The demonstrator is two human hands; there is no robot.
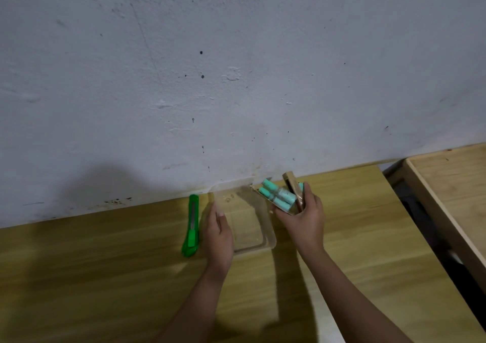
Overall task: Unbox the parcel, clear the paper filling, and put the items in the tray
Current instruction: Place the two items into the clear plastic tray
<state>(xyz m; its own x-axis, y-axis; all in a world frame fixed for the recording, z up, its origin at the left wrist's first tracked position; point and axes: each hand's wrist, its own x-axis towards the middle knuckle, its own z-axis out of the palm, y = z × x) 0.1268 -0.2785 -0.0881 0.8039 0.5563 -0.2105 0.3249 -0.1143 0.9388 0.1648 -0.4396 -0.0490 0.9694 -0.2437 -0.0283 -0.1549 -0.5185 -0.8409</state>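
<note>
While left hand (218, 233) steadies tray (268, 227) — right hand (306, 219) tilts box (292, 193).

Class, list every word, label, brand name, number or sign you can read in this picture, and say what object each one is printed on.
None can be read.
Small open cardboard box in the right hand: no legible print.
Mint-green tubes in it: markings, if any, too blurred.
Green plastic utility knife: no readable brand.
Clear plastic tray by the left hand: plain.
</note>
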